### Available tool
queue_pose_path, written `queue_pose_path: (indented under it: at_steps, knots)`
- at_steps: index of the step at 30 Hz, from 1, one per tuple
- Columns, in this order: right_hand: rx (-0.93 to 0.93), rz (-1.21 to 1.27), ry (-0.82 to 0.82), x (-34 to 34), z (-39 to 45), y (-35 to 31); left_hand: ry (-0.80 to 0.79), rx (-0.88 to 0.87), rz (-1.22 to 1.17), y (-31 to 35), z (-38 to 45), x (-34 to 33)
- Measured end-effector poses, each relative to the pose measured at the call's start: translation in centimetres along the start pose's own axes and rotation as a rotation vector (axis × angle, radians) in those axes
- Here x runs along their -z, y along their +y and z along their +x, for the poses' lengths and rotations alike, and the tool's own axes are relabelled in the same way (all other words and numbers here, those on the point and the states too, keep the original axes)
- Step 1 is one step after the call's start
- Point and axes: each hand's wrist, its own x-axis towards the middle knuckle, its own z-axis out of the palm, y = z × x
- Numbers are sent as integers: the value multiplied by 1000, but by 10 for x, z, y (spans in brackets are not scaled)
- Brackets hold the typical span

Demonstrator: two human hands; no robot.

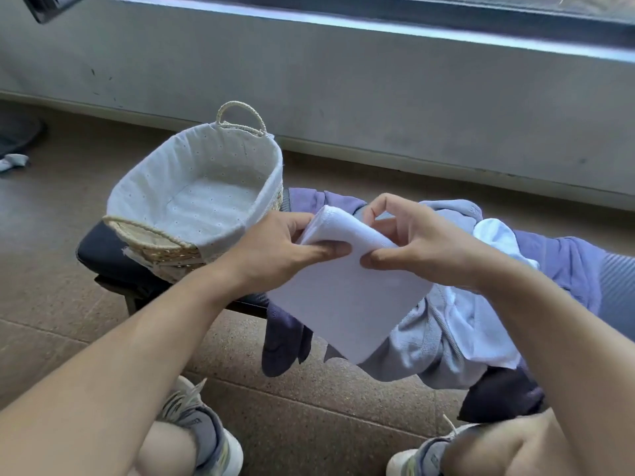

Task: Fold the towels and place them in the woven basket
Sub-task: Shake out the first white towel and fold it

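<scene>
Mid-fold: I see left hand [285, 249] and right hand [417, 245] each pinching the white towel's [343, 304] folded top edge, letting it hang square above the unfolded pile [457, 324], beside the empty woven basket [137, 194]

White towel [347, 304] held folded mid-air beside the empty cloth-lined woven basket [144, 187].

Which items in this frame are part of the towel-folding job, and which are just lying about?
Part of the job:
- white towel, held by the left hand and right hand
- woven basket with white liner
- pile of unfolded towels on the bench

Lying about:
- grey cloth on the floor at far left
- window frame
</scene>
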Motion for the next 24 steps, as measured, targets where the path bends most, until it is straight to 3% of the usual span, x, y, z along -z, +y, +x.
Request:
queue_pose_path:
  at_steps: [6,9,13,18,24]
  knots:
    - [-161,-391,41,13,5,13,75,54,-317,-16,9,-18]
    - [-203,-339,171,20,11,22,95,111,-347,-27,16,-18]
    - [-165,-146,332,21,19,30,111,150,-206,-40,26,-9]
    - [-88,-354,366,12,29,41,214,93,179,-44,31,-8]
    - [-37,-539,414,7,32,48,295,-16,316,-61,33,-5]
